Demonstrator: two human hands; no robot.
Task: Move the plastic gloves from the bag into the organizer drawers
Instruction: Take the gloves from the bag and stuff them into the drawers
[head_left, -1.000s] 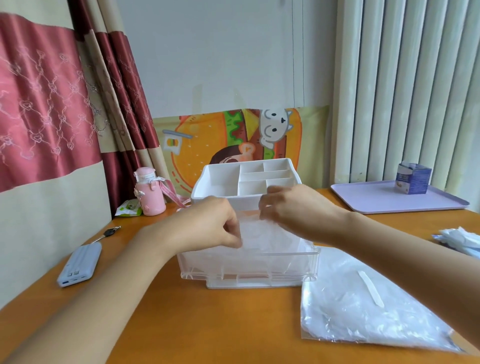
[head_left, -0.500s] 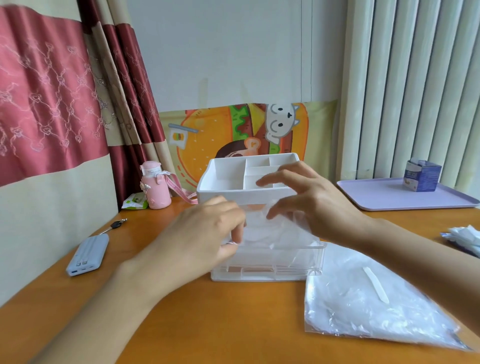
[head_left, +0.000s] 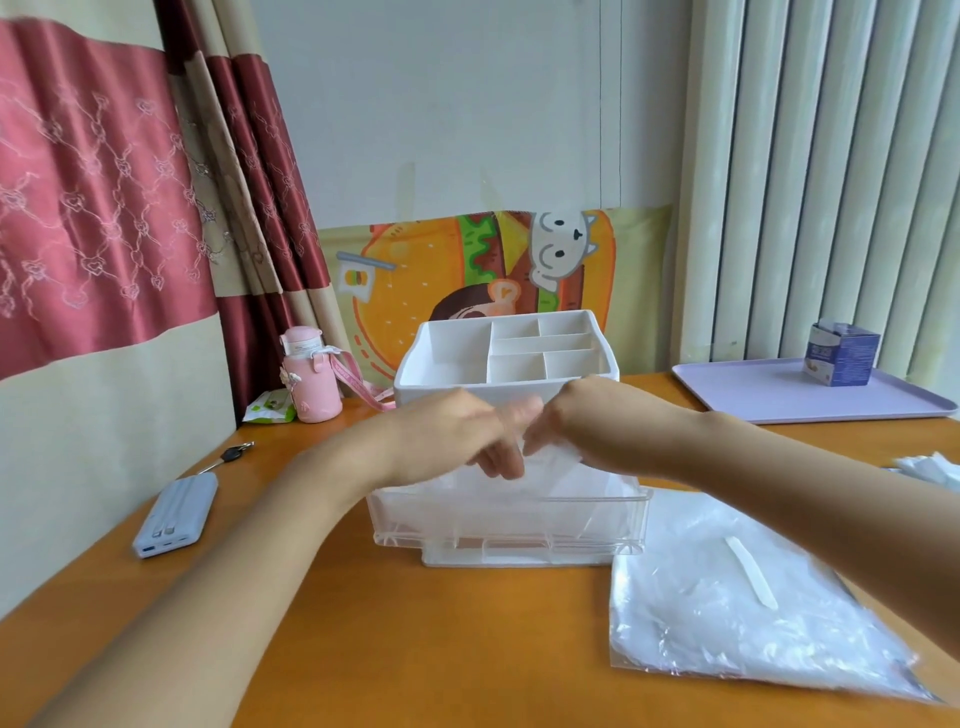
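While I settle gloves in, right hand (head_left: 587, 426): fingers curled, pinching the thin clear plastic gloves (head_left: 553, 465) by an edge so the film hangs inside the drawer.
My left hand (head_left: 457, 436): fingers bent down on the same film, likely flattening it; blur hides whether they pinch.
Open clear plastic drawer (head_left: 509, 525): drawn out of the white compartmented organizer (head_left: 506, 382) toward me, giving reach from above.
Nearby crinkled transparent bag (head_left: 727, 597): flat on the orange wooden bench (head_left: 415, 649), just right of the drawer, handy for refills.
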